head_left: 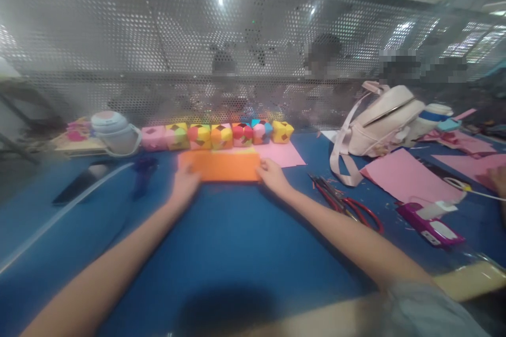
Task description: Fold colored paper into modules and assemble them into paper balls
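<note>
An orange sheet of paper (229,167), wide and low in outline, is held up between my two hands over the blue tabletop (237,231). My left hand (186,179) pinches its left end, and my right hand (273,175) has the right end between thumb and fingers. Behind the orange paper lies a pink sheet (282,154), partly covered. Farther back stands a row of several folded paper cubes in mixed colours, among them a yellow one (282,132) and a pink one (153,138).
Scissors with red handles (361,213), a purple box-like item (430,225) and pink sheets (407,176) lie at right, near a pale backpack (385,121). At left are a phone (81,183) and a lidded white container (114,133). A perforated metal screen (177,52) closes the back.
</note>
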`<control>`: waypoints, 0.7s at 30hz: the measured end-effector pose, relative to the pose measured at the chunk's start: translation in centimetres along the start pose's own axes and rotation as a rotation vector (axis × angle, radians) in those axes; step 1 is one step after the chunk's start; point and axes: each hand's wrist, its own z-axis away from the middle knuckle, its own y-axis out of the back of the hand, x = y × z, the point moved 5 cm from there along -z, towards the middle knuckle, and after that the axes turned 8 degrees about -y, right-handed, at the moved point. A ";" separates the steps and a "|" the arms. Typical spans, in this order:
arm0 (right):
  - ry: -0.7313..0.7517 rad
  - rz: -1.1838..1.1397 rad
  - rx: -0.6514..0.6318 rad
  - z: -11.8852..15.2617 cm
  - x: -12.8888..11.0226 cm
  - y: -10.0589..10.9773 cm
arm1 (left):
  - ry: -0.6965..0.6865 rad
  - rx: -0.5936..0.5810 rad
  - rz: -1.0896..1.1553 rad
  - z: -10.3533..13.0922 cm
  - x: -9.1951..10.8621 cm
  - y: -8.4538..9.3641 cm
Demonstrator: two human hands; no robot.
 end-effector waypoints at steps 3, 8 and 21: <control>-0.004 0.022 -0.010 -2.4 -0.6 -2.5 | 0.000 0.037 -0.022 -1.4 -0.5 1.4; -0.007 0.107 -0.029 -4.8 -1.1 -6.0 | 0.044 0.078 -0.119 -2.5 -1.8 3.1; 0.074 0.389 -0.081 -4.7 -1.4 -7.9 | 0.109 -0.013 -0.271 -3.2 -3.0 3.9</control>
